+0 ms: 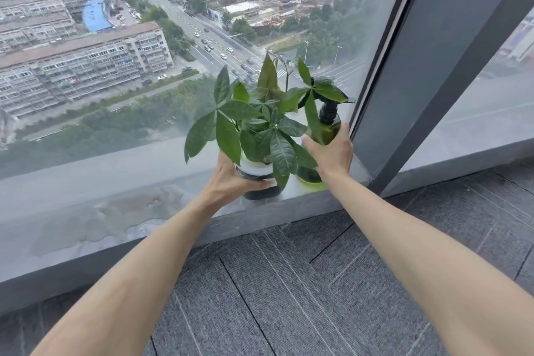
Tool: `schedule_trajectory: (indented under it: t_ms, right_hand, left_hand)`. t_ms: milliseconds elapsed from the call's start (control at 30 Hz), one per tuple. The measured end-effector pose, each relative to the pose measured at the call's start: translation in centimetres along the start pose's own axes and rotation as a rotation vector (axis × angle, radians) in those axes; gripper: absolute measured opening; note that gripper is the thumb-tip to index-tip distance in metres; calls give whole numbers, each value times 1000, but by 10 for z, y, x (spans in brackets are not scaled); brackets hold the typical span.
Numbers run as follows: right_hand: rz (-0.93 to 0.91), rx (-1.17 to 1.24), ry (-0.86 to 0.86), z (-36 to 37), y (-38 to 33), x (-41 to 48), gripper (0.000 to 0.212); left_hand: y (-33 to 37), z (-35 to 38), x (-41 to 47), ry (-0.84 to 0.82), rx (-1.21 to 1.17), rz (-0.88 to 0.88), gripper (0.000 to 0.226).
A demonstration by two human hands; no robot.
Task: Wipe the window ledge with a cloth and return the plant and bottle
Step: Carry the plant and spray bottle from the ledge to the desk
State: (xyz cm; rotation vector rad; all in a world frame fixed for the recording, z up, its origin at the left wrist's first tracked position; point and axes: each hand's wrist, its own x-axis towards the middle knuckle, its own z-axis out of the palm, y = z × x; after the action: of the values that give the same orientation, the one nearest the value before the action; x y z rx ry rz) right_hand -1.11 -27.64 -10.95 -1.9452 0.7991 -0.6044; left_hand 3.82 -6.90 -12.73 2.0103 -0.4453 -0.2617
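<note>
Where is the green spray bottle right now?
In the head view, the green spray bottle stands at the right end of the window ledge, by the dark window frame, beside the potted plant, with the right hand around it.

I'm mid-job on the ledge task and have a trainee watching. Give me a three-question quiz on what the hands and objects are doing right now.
1. True or false: the left hand has its grip on the plant pot.
2. What does the right hand hold? A) a cloth B) the green spray bottle C) nothing
3. Fill in: the pot and the bottle stand at the ledge's ______ end, next to the dark window frame.

Key: 1 true; 2 B; 3 right
</note>
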Motion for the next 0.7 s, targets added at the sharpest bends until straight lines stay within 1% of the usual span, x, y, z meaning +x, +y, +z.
schedule_trajectory:
  t_ms: [67, 100, 133, 200, 233, 333, 367, 400, 433, 467, 567, 600, 633, 700]
  right_hand:
    - [-9, -3, -5, 0, 1, 1, 54]
    - [-13, -3, -6, 1, 1, 1, 55]
    - [-16, -2, -7, 1, 2, 1, 57]
    - [-21, -3, -11, 0, 2, 1, 59]
    - [-27, -6, -17, -1, 2, 1, 60]
    - [-44, 21, -20, -9, 2, -7, 59]
    - [-42, 33, -11, -14, 1, -12, 58]
    - [-30, 49, -5, -21, -2, -19, 59]
    - [-7, 68, -3, -31, -8, -27, 60]
    - [18, 90, -3, -44, -17, -35, 60]
    - [89, 113, 9, -100, -54, -62, 64]
    - [120, 115, 20, -124, -70, -69, 64]
    - [156, 119, 29, -150, -88, -75, 64]
    - [227, 138, 53, -205, -130, -84, 59]
  left_hand:
    - [-14, 4, 8, 14, 36, -29, 103]
    - [-9, 4, 4, 19, 37, -52, 98]
    - [-6, 6, 1, 13, 20, -49, 86]
    - [0, 9, -2, -36, -26, -38, 80]
    - [-3, 10, 0, -39, -37, -37, 80]
    - [-15, 9, 5, -75, -74, 5, 104]
    - [-3, 7, -3, -95, -47, -21, 103]
    - [4, 6, -10, -102, -45, -48, 95]
    - [19, 4, -21, -98, -41, -57, 82]
    - [28, 1, -31, -98, -29, -51, 75]
    - [85, -13, -60, -132, -21, -53, 81]
    - [108, -18, -68, -142, -35, -33, 77]
    - [135, -24, -76, -178, -46, -25, 71]
    - [205, -36, -91, -227, -53, -13, 75]
